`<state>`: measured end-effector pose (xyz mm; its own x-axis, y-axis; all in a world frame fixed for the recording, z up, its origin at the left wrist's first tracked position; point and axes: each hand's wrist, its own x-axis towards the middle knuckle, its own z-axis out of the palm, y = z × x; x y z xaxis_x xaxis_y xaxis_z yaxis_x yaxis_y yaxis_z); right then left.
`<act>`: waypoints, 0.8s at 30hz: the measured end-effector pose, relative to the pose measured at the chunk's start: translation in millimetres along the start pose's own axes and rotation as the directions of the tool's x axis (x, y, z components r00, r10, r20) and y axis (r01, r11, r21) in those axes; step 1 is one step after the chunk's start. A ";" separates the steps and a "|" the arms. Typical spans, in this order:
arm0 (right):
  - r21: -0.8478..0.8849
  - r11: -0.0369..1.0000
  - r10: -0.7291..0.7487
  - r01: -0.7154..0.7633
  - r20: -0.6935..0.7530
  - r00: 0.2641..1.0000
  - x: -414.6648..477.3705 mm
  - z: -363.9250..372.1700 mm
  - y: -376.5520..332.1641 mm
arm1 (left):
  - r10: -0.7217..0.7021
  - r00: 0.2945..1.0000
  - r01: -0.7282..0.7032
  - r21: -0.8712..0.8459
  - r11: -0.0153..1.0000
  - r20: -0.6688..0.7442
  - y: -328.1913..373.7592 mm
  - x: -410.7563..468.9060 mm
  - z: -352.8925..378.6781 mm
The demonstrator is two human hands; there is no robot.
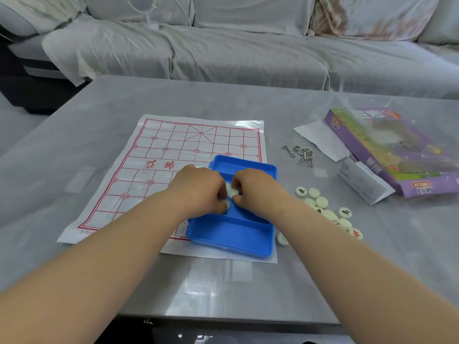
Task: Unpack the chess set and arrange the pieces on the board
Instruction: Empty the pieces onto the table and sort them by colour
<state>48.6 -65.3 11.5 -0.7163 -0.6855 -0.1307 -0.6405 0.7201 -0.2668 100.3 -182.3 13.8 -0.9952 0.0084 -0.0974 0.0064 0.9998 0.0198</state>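
Note:
A paper board (173,155) with a red grid lies flat on the grey table (74,150). An open blue plastic box (231,234) sits on the board's near right corner. Both hands are inside its middle part. My left hand (198,189) pinches a pale round piece at its fingertips. My right hand (255,189) curls its fingers round another pale piece (233,193). Several pale round pieces (323,202), some marked with characters, lie loose on the table right of the box. One more piece (282,239) rests against the box's near right corner.
A purple game package (387,150) in clear wrap lies at the right, with folded leaflets (360,180) beside it. Small metal ring puzzles (303,153) lie between board and package. A grey-covered sofa (248,53) stands behind the table, with a small white fan (144,8) on it.

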 end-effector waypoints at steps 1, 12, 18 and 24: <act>0.013 1.000 0.004 -0.004 -0.009 1.000 -1.5 0.1 1.9 | -0.003 1.000 0.003 -0.014 1.000 0.002 -0.1 0.3 0.5; -0.052 0.999 -0.008 0.012 0.077 0.997 -7.0 -4.5 -1.6 | -0.050 0.997 0.044 -0.097 0.994 -0.059 0.7 -3.8 1.9; -0.083 0.997 0.000 0.009 0.106 0.994 -6.9 -3.1 -4.8 | -0.175 0.976 0.138 -0.259 0.956 -0.128 -11.2 -19.9 1.2; 0.027 0.999 -0.027 0.025 0.092 0.995 -14.2 -14.2 11.2 | -0.233 0.964 0.184 -0.310 0.933 -0.127 -16.3 -26.6 -1.7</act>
<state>47.7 -46.0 23.9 -0.6701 -0.7118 -0.2105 -0.6503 0.6997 -0.2960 126.5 -198.9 17.8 -0.9735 -0.2269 0.0280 -0.2074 0.9280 0.3095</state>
